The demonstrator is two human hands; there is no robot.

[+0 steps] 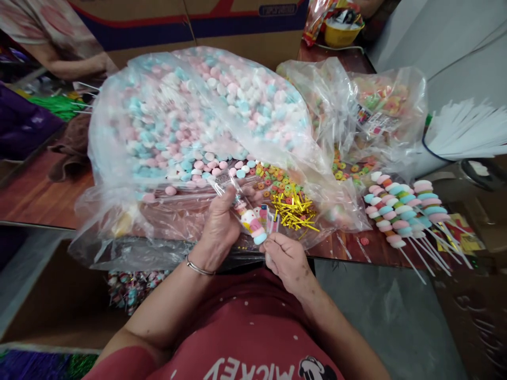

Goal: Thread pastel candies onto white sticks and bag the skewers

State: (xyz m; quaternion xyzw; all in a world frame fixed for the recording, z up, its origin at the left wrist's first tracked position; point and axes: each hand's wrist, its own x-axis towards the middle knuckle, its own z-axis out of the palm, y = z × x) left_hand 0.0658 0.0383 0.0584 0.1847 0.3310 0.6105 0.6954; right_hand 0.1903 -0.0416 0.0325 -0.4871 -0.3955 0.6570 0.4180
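In the middle of the view a marshmallow skewer [250,220] in pink, white, yellow and blue sits at least partly inside a clear plastic sleeve [238,198]. My left hand [222,217] cradles the sleeve, its thumb lying along it and its fingers behind. At the skewer's near end, just below the blue marshmallow, my right hand [288,262] is closed in a pinch; the stick there is hidden by the fingers. Gold twist ties [295,211] lie in a loose heap right beyond my right hand, with ring-shaped gummies [277,177] behind them.
A big clear bag of marshmallows [206,105] spreads over the table [31,195]. Bags of gummy rings [380,100] stand at back right. Finished-looking skewers [400,211] lie at the right edge, near white sticks [467,132]. Another person's arm [75,66] shows at upper left.
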